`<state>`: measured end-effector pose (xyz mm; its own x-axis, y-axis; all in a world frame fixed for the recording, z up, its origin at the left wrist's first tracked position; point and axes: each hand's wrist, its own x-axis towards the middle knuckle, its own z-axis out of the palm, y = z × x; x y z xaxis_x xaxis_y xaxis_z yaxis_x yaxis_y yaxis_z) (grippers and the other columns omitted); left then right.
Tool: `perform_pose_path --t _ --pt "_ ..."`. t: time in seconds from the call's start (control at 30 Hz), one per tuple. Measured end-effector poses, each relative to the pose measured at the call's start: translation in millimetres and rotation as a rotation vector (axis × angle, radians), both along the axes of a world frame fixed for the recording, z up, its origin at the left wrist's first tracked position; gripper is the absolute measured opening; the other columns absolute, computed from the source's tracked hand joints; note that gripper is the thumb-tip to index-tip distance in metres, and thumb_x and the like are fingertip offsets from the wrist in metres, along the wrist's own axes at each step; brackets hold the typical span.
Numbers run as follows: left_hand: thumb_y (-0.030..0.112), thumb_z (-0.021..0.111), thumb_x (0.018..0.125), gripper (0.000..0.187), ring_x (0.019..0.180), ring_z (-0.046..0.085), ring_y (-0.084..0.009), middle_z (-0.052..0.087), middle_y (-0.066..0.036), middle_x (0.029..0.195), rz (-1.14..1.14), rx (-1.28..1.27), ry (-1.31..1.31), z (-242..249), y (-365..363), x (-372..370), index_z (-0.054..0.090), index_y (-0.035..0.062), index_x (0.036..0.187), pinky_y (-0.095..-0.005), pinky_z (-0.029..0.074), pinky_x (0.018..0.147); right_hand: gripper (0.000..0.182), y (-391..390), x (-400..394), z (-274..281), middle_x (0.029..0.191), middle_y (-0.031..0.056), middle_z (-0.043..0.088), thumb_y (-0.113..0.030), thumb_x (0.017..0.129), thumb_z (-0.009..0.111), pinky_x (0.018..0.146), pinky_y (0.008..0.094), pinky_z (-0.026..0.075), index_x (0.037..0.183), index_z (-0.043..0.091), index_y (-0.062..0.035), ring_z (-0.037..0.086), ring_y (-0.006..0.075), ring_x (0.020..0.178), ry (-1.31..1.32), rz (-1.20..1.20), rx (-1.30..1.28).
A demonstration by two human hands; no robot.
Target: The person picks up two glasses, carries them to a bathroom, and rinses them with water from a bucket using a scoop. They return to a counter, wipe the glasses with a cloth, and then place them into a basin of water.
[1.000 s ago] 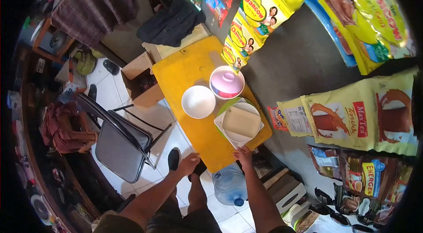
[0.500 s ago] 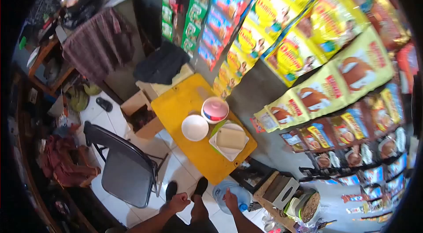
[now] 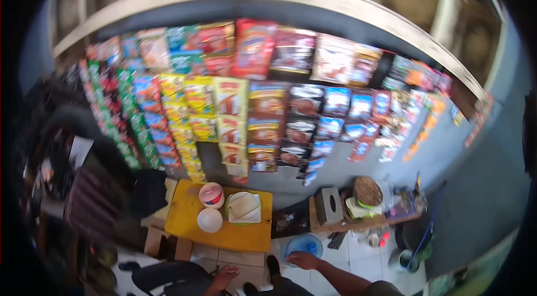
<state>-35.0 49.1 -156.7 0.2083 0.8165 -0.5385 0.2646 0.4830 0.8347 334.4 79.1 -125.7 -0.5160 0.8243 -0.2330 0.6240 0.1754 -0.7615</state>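
Observation:
My left hand (image 3: 226, 276) hangs low in front of me beside the dark folding chair (image 3: 170, 278), its fingers curled in and nothing seen in them. My right hand (image 3: 302, 261) is held over the floor, its fingers drawn together, partly covering a blue water jug (image 3: 311, 244) from view; contact with it cannot be made out. Ahead stands a yellow table (image 3: 246, 240). It bears a pink-lidded container (image 3: 211, 193), a white bowl (image 3: 210, 220) and a pale rectangular lid or board (image 3: 244, 206) on a white dish with green beneath. The view is somewhat blurred.
Strips of colourful sachets (image 3: 229, 122) hang across the wall. A low wooden shelf (image 3: 366, 223) to the right carries a grey tissue box (image 3: 329, 206) and a woven basket (image 3: 368, 191). A bucket (image 3: 403, 261) stands on the tiled floor. A cloth (image 3: 92, 201) hangs at left.
My view has swung right and up, so the whole sachet wall and right corner show. The table now appears further left and lower. Both hands remain low; the table items have not moved.

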Motion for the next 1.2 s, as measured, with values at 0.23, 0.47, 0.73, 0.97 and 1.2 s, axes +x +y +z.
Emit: perform_pose_path --t 0.23,0.47,0.73,0.97,1.2 --pt "0.03 0.066 0.084 0.032 0.084 0.061 -0.0133 0.064 -0.006 0.09 -0.14 0.036 -0.007 28.4 41.9 50.3 0.061 0.0045 0.103 -0.0275 0.047 0.074 0.039 -92.1 56.9 69.4 0.075 0.0136 0.055 -0.037 0.095 0.045 0.07 0.0378 0.043 0.079 0.056 -0.0031 0.055 0.03 0.073 0.048 -0.654 -0.131" --pt "0.03 0.065 0.084 0.033 0.083 0.062 -0.0142 0.064 -0.006 0.093 -0.528 0.112 -0.026 56.1 56.0 147.6 0.06 0.0034 0.103 -0.0269 0.047 0.076 0.034 -217.0 90.9 77.3 0.088 0.0154 0.055 -0.035 0.096 0.044 0.077 0.0368 0.043 0.09 0.057 -0.0042 0.054 0.0295 0.084 0.027 -0.819 -0.003" --pt "0.031 0.062 0.086 0.032 0.081 0.062 -0.0138 0.064 -0.007 0.089 -0.854 0.097 0.062 70.2 33.0 272.7 0.059 0.0019 0.099 -0.0265 0.047 0.075 0.038 -319.8 129.6 60.0 0.083 0.0149 0.057 -0.035 0.096 0.044 0.076 0.0361 0.045 0.084 0.06 -0.003 0.057 0.0298 0.083 -0.059 -1.083 -0.063" --pt "0.036 0.057 0.089 0.032 0.06 0.054 -0.0131 0.057 -0.007 0.065 -0.925 0.237 0.079 77.4 -18.3 417.9 0.057 0.0052 0.079 -0.0306 0.043 0.057 0.028 -415.8 206.1 79.8 0.081 0.0131 0.058 -0.023 0.095 0.047 0.068 0.0327 0.047 0.083 0.06 0.0 0.06 0.0249 0.075 0.203 -1.458 0.11" --pt "0.024 0.064 0.078 0.037 0.053 0.034 -0.0182 0.036 -0.012 0.057 -1.007 0.569 -0.073 87.3 -41.4 511.2 0.035 0.0048 0.063 -0.0346 0.035 0.051 0.034 -460.4 284.1 97.9 0.07 0.0123 0.055 -0.022 0.094 0.049 0.061 0.0342 0.045 0.07 0.055 0.0013 0.058 0.0248 0.067 -0.106 -1.374 0.119"
